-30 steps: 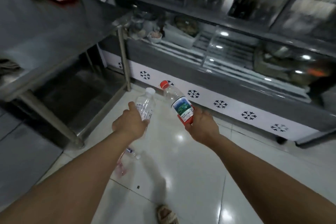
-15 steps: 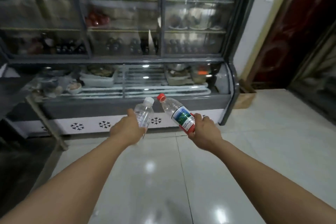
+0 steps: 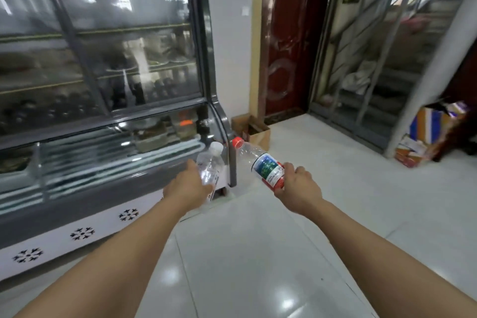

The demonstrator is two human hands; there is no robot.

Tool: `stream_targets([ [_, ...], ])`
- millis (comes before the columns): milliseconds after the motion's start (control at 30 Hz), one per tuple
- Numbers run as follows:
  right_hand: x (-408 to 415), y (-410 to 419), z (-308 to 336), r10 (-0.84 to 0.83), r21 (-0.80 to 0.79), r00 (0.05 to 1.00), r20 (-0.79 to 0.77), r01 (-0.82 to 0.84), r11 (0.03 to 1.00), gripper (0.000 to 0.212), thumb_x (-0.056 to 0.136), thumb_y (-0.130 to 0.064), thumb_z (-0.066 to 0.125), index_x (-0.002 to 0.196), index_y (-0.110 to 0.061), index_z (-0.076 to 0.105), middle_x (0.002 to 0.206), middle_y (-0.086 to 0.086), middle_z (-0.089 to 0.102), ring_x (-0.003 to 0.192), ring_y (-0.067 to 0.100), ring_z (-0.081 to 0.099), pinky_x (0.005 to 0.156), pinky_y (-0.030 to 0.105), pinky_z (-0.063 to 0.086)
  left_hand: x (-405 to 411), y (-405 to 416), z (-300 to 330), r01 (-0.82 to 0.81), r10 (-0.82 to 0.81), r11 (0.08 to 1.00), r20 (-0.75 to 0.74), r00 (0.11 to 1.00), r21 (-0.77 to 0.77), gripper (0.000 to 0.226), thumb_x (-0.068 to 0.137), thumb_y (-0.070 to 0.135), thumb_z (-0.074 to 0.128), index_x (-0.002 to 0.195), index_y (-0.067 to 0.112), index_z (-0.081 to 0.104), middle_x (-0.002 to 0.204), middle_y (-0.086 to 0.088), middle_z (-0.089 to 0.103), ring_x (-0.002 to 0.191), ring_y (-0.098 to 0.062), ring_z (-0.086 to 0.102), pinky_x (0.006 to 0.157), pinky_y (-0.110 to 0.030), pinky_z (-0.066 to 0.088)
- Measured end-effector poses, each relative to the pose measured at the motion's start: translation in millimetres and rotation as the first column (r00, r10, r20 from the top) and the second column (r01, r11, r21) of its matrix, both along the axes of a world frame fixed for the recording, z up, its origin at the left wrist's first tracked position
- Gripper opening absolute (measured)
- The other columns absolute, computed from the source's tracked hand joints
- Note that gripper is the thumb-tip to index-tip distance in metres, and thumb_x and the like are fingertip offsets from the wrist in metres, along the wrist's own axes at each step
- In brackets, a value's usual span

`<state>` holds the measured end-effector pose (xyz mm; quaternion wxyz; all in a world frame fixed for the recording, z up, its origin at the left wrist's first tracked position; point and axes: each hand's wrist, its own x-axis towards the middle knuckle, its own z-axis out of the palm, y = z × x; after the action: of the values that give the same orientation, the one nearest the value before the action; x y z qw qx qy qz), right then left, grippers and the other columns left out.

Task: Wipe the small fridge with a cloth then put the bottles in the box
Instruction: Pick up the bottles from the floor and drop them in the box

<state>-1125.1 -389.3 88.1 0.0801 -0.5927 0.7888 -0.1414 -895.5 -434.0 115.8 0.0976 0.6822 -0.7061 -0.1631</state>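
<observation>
The left hand (image 3: pixel 189 188) grips a clear bottle (image 3: pixel 210 166), the right hand (image 3: pixel 299 188) a red-capped bottle (image 3: pixel 260 162); both look empty, light and crushable, best held mid-body.

A box (image 3: pixel 254 128) sits on the floor (image 3: pixel 258 253) right of the display fridge (image 3: pixel 103 111), against the wall.
</observation>
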Motion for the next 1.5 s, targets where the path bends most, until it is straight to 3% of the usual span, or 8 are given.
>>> stream_targets([
  [333,-186.7,-30.0,-3.5,-0.207,0.008,0.978,0.008,0.207,0.978,0.058,0.086,-0.033,0.057,0.135,-0.014,0.031,0.122,0.016,0.046,0.112,0.032,0.045,0.086,0.039,0.043,-199.1,-72.5,-2.0,0.211,-0.211,0.977,0.044,0.976,0.005,0.056,0.088,0.040,0.055,0.130,0.012,0.031,0.116,-0.009,0.059,0.102,-0.029,0.059,0.074,-0.035,0.044],
  [600,-314.2,-135.4,1.2,-0.300,-0.015,0.953,-0.054,0.299,0.954,0.063,0.085,-0.037,0.060,0.136,-0.018,0.028,0.121,0.012,0.047,0.110,0.027,0.047,0.082,0.039,0.048,-330.1,-206.4,-10.1,0.316,-0.316,0.948,0.009,0.949,0.032,0.066,0.089,0.043,0.053,0.138,0.013,0.022,0.130,-0.012,0.051,0.111,-0.033,0.055,0.092,-0.045,0.047],
  [733,-374.9,-198.0,10.8,-0.325,-0.028,0.943,-0.067,0.324,0.946,0.063,0.085,-0.039,0.060,0.136,-0.019,0.028,0.123,0.011,0.046,0.111,0.026,0.048,0.083,0.040,0.052,-388.4,-279.8,-7.8,0.325,-0.325,0.945,-0.005,0.946,0.028,0.066,0.088,0.047,0.053,0.136,0.011,0.025,0.131,-0.013,0.050,0.113,-0.033,0.053,0.088,-0.043,0.047],
  [1000,-466.3,-335.8,8.6,-0.269,-0.042,0.961,-0.061,0.267,0.963,0.066,0.085,-0.041,0.061,0.138,-0.019,0.028,0.126,0.011,0.047,0.112,0.025,0.048,0.082,0.037,0.049,-482.6,-407.7,-7.2,0.304,-0.305,0.952,0.014,0.952,0.041,0.068,0.083,0.044,0.059,0.132,0.009,0.028,0.121,-0.013,0.057,0.108,-0.034,0.057,0.089,-0.044,0.049],
  [1133,-523.1,-417.6,7.1,-0.190,-0.066,0.979,-0.079,0.185,0.981,0.063,0.085,-0.038,0.060,0.137,-0.019,0.029,0.125,0.011,0.046,0.112,0.026,0.046,0.084,0.037,0.045,-530.0,-479.4,-11.8,0.245,-0.245,0.969,-0.003,0.970,0.039,0.057,0.083,0.041,0.060,0.122,0.010,0.033,0.118,-0.013,0.059,0.104,-0.033,0.059,0.087,-0.044,0.050],
  [1500,-667.2,-649.5,11.1,-0.033,-0.018,0.997,-0.073,0.031,0.999,0.065,0.085,-0.040,0.059,0.138,-0.019,0.028,0.125,0.011,0.045,0.116,0.027,0.045,0.087,0.039,0.046,-655.1,-655.6,-2.0,0.055,-0.055,0.998,0.005,0.998,0.033,0.055,0.083,0.042,0.061,0.124,0.014,0.035,0.117,-0.008,0.059,0.103,-0.029,0.059,0.086,-0.041,0.050],
])
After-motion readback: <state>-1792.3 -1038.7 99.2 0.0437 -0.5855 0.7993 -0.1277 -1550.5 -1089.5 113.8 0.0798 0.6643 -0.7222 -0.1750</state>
